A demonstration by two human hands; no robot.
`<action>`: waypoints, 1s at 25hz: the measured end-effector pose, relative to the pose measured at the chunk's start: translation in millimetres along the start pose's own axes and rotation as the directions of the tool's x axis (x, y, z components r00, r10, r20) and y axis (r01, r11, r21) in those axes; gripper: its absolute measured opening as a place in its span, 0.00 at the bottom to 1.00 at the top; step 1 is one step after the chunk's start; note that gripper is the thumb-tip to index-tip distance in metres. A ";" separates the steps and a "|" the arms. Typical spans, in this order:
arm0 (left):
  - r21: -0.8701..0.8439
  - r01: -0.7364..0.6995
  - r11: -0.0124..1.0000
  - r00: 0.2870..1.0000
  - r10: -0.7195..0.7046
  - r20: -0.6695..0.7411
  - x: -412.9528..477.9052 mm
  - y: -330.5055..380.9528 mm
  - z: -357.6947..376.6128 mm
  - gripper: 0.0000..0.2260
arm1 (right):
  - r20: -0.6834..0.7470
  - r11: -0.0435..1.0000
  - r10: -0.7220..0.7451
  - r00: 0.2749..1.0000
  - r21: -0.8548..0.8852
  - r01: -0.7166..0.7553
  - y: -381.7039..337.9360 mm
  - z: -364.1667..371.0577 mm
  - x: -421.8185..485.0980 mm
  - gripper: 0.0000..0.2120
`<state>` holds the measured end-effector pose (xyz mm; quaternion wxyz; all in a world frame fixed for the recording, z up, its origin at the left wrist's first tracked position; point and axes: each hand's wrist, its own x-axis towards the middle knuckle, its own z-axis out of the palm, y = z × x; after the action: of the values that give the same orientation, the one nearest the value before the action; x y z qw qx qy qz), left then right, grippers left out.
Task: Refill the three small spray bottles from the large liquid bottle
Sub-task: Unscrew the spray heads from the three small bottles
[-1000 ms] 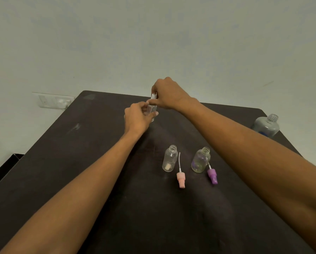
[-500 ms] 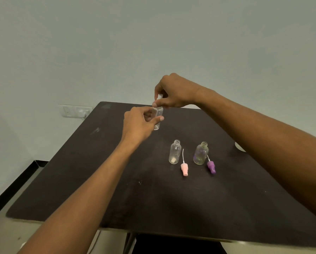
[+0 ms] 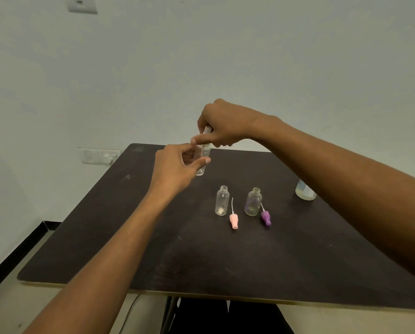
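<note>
Large bottle (image 3: 304,192), at 3 o'clock: upper part hidden behind right forearm. Held bottle (image 3: 203,162), at 12 o'clock: cap mostly covered by right hand (image 3: 222,125); body partly covered by left hand (image 3: 175,168).

Dark table (image 3: 225,261) against pale greenish wall (image 3: 201,56). Switch plate (image 3: 98,155) at table's far left corner, another (image 3: 82,4) high up. Black skirting (image 3: 16,256), beige floor (image 3: 45,309).
</note>
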<state>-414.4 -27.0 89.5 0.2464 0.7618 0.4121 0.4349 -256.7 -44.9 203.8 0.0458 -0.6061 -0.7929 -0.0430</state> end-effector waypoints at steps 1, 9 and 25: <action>-0.017 -0.001 1.000 1.000 0.001 0.002 -0.7 2.9 -1.6 0.19 | 0.004 0.998 -0.042 0.999 -0.051 0.042 -1.6 -4.4 -2.7 0.17; -0.067 0.016 0.998 1.000 -0.015 0.007 -6.4 8.8 -10.7 0.19 | -0.005 0.984 -0.134 0.991 0.120 0.133 -5.5 -18.6 -19.5 0.13; -0.093 0.048 0.994 0.999 -0.046 0.024 -7.5 7.6 -9.3 0.20 | 0.002 0.991 -0.040 0.999 0.124 0.040 -10.3 -24.5 -12.1 0.07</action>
<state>-421.4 -37.2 96.3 0.2965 0.7443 0.4061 0.4395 -263.0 -62.3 226.5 0.0807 -0.5862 -0.8061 0.0068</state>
